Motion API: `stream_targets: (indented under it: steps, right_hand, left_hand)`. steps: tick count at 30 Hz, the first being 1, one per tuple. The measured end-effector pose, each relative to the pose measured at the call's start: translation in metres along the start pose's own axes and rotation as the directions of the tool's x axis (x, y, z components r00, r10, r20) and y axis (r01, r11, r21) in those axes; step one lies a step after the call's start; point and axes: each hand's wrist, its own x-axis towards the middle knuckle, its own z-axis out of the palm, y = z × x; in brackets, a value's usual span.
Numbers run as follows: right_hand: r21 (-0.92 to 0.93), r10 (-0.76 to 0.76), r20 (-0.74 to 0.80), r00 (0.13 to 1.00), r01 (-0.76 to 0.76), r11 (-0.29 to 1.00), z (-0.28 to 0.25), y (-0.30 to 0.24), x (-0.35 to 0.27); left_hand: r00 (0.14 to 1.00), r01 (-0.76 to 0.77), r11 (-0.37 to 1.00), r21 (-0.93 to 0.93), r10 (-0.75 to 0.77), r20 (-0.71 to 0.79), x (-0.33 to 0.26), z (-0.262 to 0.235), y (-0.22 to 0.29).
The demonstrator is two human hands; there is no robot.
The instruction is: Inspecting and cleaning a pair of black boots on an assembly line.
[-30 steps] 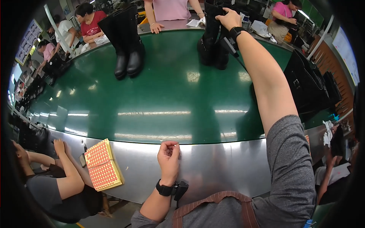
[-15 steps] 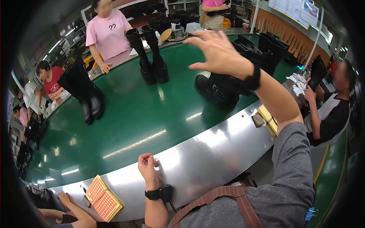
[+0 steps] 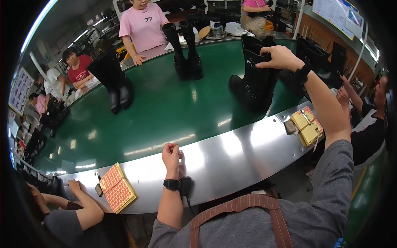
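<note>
My right hand point(image 3: 283, 58) is at the upper shaft of a black buckled boot point(image 3: 251, 82), thumb and fingers curled against the leather. That boot stands upright on the green table surface point(image 3: 165, 111), with a second shaft close behind it. Over the metal edge of the table, my left hand point(image 3: 170, 157) is held up with its fingers pinched together. Whatever those fingers hold, if anything, is too small to make out. Both wrists wear black bands, and a small black box sits at the left one.
Tall black boots point(image 3: 188, 58) stand across the table, and another pair point(image 3: 113, 80) is farther left. Sticker sheets point(image 3: 117, 188) and a yellow pad stack point(image 3: 307, 126) lie on the metal edge point(image 3: 223, 165). Co-workers are at left, right and opposite; black boots crowd the right.
My right hand was spread open above the boot; it has come down and closed on the shaft. The view has shifted, while my left hand stays pinched.
</note>
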Motion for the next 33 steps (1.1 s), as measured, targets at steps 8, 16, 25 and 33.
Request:
stream_targets:
  steps: [8, 16, 25, 33]
  right_hand:
    - [0.012, -0.222, -0.674, 0.704, 0.311, 0.95, -0.011, -0.069, 0.063]
    - [0.216, -0.095, -0.701, 0.707, 0.337, 0.916, -0.058, -0.164, 0.121]
    - [0.241, -0.203, -0.636, 0.744, 0.441, 0.865, -0.003, -0.325, 0.085]
    - [0.356, -0.476, -0.312, 0.822, 0.566, 0.744, -0.02, -0.305, 0.045]
  left_hand:
    - [1.0, -0.022, 1.0, -0.013, 0.022, 0.005, 0.005, -0.002, -0.008]
    - [0.999, -0.031, 0.997, -0.071, 0.029, -0.031, 0.007, -0.006, -0.004]
    - [0.994, -0.001, 0.994, -0.111, -0.011, -0.11, 0.006, -0.006, 0.006]
    - [0.995, -0.026, 0.995, -0.095, 0.017, -0.096, 0.007, -0.006, 0.006]
